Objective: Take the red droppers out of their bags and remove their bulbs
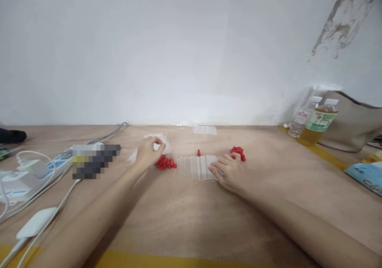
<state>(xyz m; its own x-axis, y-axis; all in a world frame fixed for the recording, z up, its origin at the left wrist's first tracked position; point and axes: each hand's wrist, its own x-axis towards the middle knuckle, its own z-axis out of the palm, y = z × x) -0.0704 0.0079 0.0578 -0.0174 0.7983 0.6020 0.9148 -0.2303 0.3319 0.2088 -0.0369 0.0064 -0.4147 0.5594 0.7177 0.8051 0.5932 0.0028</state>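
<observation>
A row of thin clear tubes (pixel 193 168) lies side by side on the tabletop, mostly pointing away from me. My right hand (pixel 229 171) rests over the row's right end, fingers loosely bent and apart, with fingertips touching the tubes. Just beyond it sits a small heap of red rubber bulbs (pixel 238 152). Left of the row is another pile of red bulbs (pixel 165 163). Above that pile my left hand (pixel 149 150) has thumb and forefinger brought together; anything between them is too small to make out. A single red bulb (pixel 198 153) lies at the row's far edge.
Clear plastic bags (pixel 165 142) lie behind my left hand, and a white slip (pixel 204 130) is near the wall. At left are a power strip (pixel 61 162), cables and a white adapter (pixel 36 223). Bottles (pixel 318 124), a grey bag (pixel 350 124) and a blue packet (pixel 367 176) stand right.
</observation>
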